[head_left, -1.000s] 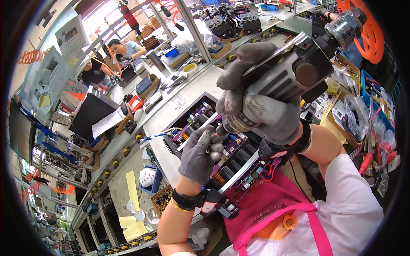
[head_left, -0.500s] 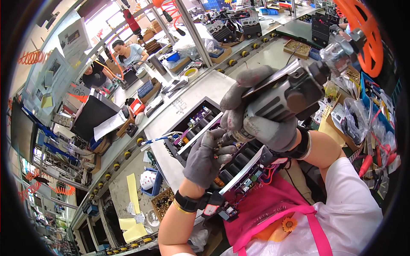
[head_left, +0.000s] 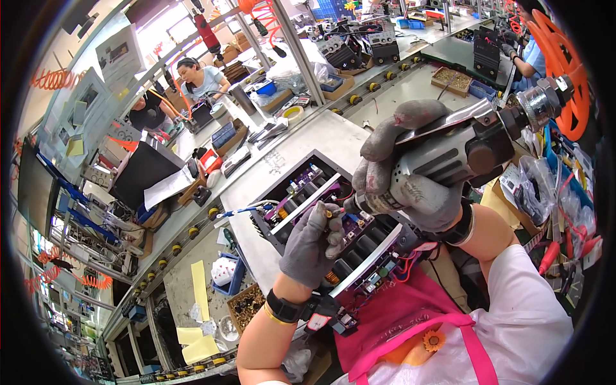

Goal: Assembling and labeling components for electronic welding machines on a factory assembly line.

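Note:
My gloved right hand (head_left: pixel 420 192) is wrapped around a dark pneumatic screwdriver (head_left: pixel 443 157), its nose tilted down to the left. Close to that tip, my gloved left hand (head_left: pixel 307 253) pinches a small brass-coloured piece (head_left: pixel 329 214), perhaps a screw, between thumb and fingers. Both hands are over an open black metal case (head_left: pixel 314 156) fitted with purple circuit boards, black cylindrical capacitors (head_left: pixel 367 244) and light metal bars. Blue and white wires (head_left: pixel 247 209) come out of its left side. My left hand hides part of the boards.
The case rests on a pale metal worktop (head_left: pixel 247 234) beside a roller line. A blue bin (head_left: pixel 236 276) and a box of small hardware (head_left: pixel 247 308) stand at the left. Boxes of bagged parts (head_left: pixel 536 186) crowd the right. Orange coiled hose (head_left: pixel 558 58) hangs near the tool; co-workers sit farther off.
The screwdriver has drawn back to the right, and its tip is now apart from my left fingers. The brass-coloured piece now shows in the left pinch.

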Action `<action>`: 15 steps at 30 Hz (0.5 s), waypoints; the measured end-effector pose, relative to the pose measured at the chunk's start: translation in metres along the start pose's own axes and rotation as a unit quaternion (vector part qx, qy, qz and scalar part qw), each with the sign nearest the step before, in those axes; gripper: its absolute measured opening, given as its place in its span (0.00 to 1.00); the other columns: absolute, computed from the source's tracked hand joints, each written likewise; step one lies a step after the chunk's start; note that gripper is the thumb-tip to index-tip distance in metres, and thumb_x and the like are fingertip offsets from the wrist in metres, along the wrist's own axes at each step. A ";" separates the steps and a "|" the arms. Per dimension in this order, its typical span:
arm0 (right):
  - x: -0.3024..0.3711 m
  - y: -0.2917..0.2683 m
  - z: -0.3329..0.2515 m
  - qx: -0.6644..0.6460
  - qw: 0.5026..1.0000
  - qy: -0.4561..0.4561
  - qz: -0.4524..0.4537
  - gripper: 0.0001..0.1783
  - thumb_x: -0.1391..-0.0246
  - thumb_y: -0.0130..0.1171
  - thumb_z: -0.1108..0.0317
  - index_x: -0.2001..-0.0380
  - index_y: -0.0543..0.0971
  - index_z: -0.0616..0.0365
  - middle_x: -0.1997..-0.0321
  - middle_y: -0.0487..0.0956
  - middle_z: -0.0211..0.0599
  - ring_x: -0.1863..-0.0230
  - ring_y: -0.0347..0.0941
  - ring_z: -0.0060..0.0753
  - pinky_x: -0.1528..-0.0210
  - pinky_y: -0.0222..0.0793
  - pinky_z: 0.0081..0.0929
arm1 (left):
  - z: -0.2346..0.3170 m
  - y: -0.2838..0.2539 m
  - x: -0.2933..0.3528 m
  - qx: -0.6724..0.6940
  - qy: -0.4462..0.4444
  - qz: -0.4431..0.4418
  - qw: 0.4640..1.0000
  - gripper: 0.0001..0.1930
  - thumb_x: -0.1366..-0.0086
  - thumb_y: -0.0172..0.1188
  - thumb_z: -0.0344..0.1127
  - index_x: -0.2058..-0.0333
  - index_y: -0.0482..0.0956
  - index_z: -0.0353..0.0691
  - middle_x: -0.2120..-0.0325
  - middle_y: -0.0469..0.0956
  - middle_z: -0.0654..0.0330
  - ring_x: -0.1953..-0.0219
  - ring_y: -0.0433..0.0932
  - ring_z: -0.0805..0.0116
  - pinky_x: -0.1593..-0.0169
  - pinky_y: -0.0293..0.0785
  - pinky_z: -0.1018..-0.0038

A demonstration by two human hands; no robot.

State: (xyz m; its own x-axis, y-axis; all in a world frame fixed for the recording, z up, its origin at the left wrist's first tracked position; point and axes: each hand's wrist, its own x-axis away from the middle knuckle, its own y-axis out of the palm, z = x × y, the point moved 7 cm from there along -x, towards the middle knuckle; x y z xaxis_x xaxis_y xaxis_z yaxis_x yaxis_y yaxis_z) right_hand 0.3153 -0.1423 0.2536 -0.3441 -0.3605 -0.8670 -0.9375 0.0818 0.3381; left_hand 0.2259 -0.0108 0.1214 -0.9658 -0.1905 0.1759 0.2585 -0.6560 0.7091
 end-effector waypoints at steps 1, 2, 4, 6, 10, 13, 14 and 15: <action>-0.001 0.000 -0.001 0.005 1.000 -0.010 -0.017 0.31 0.51 0.58 0.74 0.43 0.59 0.59 0.54 0.74 0.52 0.65 0.77 0.32 0.61 0.75 0.36 | -0.001 0.002 0.000 0.015 -0.005 -0.002 1.000 0.14 0.31 0.49 0.43 0.59 0.70 0.36 0.74 0.69 0.62 0.77 0.66 0.77 0.79 0.63 0.84; -0.002 0.001 -0.002 0.010 0.999 -0.020 -0.035 0.32 0.51 0.58 0.73 0.43 0.59 0.58 0.54 0.74 0.52 0.65 0.77 0.31 0.61 0.74 0.36 | -0.002 0.003 -0.001 0.030 -0.010 -0.004 0.999 0.14 0.31 0.48 0.43 0.59 0.70 0.36 0.74 0.69 0.62 0.77 0.66 0.77 0.80 0.63 0.84; -0.001 0.000 0.000 0.002 0.999 -0.016 -0.031 0.32 0.51 0.58 0.73 0.43 0.59 0.58 0.54 0.73 0.52 0.65 0.77 0.31 0.61 0.74 0.36 | -0.003 0.006 -0.002 0.031 -0.010 -0.006 0.999 0.14 0.31 0.48 0.42 0.59 0.70 0.36 0.75 0.69 0.63 0.77 0.65 0.77 0.80 0.62 0.85; 0.000 -0.001 0.001 -0.006 1.000 -0.011 -0.028 0.32 0.51 0.58 0.73 0.43 0.59 0.58 0.54 0.73 0.52 0.65 0.77 0.32 0.60 0.74 0.36 | -0.004 0.008 -0.004 0.031 -0.010 -0.008 0.999 0.14 0.31 0.49 0.42 0.60 0.70 0.36 0.75 0.69 0.63 0.78 0.65 0.78 0.81 0.61 0.85; 0.001 0.000 0.000 0.007 1.000 -0.011 -0.018 0.32 0.51 0.58 0.73 0.43 0.59 0.58 0.54 0.73 0.52 0.64 0.76 0.31 0.60 0.74 0.35 | -0.008 0.012 0.000 0.085 -0.027 0.010 0.996 0.13 0.31 0.49 0.41 0.61 0.69 0.36 0.76 0.67 0.64 0.79 0.63 0.79 0.82 0.60 0.87; 0.003 0.001 0.000 0.015 0.999 -0.029 -0.013 0.32 0.51 0.58 0.73 0.43 0.59 0.56 0.54 0.73 0.50 0.65 0.75 0.30 0.61 0.74 0.35 | -0.011 0.027 0.005 0.148 -0.032 0.018 0.988 0.13 0.31 0.48 0.42 0.62 0.69 0.37 0.78 0.65 0.65 0.81 0.60 0.80 0.84 0.58 0.87; 0.005 0.001 0.000 0.016 0.999 -0.041 -0.009 0.32 0.51 0.57 0.73 0.42 0.58 0.55 0.55 0.73 0.48 0.65 0.75 0.30 0.62 0.73 0.35 | -0.011 0.028 0.006 0.176 -0.024 0.031 0.984 0.13 0.31 0.47 0.43 0.63 0.69 0.38 0.80 0.64 0.66 0.83 0.58 0.80 0.84 0.57 0.87; 0.006 0.003 0.000 0.015 0.999 -0.039 -0.010 0.32 0.51 0.57 0.73 0.42 0.58 0.55 0.55 0.73 0.48 0.65 0.75 0.30 0.62 0.73 0.35 | -0.014 0.026 0.007 0.177 -0.022 0.032 0.983 0.13 0.31 0.47 0.43 0.63 0.69 0.38 0.80 0.64 0.66 0.83 0.58 0.80 0.84 0.57 0.87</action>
State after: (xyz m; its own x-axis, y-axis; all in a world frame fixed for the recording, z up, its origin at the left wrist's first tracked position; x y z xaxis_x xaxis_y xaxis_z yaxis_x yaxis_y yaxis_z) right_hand 0.3101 -0.1439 0.2497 -0.3265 -0.2887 -0.9000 -0.9452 0.1024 0.3101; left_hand 0.2265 -0.0393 0.1314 -0.9496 -0.1866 0.2517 0.3033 -0.3463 0.8877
